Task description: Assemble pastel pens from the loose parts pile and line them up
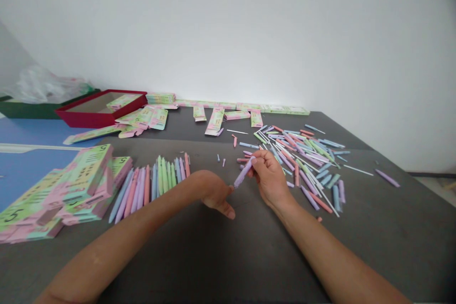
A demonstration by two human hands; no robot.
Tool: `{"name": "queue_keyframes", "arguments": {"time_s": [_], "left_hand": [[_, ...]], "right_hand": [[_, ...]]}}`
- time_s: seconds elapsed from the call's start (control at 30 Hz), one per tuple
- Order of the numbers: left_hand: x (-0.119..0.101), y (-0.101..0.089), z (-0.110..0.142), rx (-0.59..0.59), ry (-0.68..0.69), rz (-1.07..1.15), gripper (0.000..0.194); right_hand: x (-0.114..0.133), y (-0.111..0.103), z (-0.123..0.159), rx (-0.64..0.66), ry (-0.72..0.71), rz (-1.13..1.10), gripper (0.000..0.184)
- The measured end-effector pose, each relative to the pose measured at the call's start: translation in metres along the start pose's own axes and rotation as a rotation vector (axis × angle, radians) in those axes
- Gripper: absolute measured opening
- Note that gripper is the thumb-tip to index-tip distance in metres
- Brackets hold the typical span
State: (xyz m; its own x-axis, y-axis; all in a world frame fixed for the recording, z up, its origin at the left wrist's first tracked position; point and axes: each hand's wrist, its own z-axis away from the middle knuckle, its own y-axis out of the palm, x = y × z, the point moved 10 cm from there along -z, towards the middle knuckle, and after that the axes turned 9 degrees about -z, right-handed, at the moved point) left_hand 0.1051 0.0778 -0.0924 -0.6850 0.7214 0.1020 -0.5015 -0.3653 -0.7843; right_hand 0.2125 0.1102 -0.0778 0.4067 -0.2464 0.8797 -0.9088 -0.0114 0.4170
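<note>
My right hand (269, 175) is closed on a purple pen (244, 174), pinching its upper end between thumb and fingers. The pen slants down to the left above the dark table. My left hand (216, 194) is open at the pen's lower end, its thumb stretched out apart from the pen; its other fingers are mostly hidden behind the hand. Whether a fingertip touches the pen I cannot tell. Left of that hand lies a row of pastel pens (142, 183) in blue, purple, pink and green. Beyond my right hand spreads a loose pile of pen barrels, caps and white refills (302, 156).
Printed pen boxes (81, 175) are stacked at the left. Flattened cartons (144, 118) lie near a red box (103, 109) and a green box (21, 108) with plastic bags. More cartons (242, 106) line the wall. One purple barrel (387, 178) lies far right.
</note>
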Motion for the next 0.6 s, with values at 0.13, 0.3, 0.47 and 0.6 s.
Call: {"name": "queue_keyframes", "arguments": {"time_s": [0.13, 0.3, 0.47, 0.6], "left_hand": [[-0.012, 0.008, 0.003, 0.127, 0.031, -0.010, 0.086], [-0.021, 0.007, 0.004, 0.141, 0.004, 0.005, 0.080], [-0.028, 0.007, 0.003, 0.122, -0.007, 0.034, 0.079], [-0.034, 0.009, 0.002, 0.143, 0.001, 0.018, 0.078]], "right_hand": [[0.012, 0.004, 0.003, 0.023, -0.046, 0.006, 0.018], [0.027, 0.008, 0.006, 0.074, -0.119, 0.002, 0.018], [0.036, 0.010, 0.009, 0.086, -0.179, -0.013, 0.017], [0.039, 0.012, 0.012, 0.085, -0.193, 0.019, 0.018]]}}
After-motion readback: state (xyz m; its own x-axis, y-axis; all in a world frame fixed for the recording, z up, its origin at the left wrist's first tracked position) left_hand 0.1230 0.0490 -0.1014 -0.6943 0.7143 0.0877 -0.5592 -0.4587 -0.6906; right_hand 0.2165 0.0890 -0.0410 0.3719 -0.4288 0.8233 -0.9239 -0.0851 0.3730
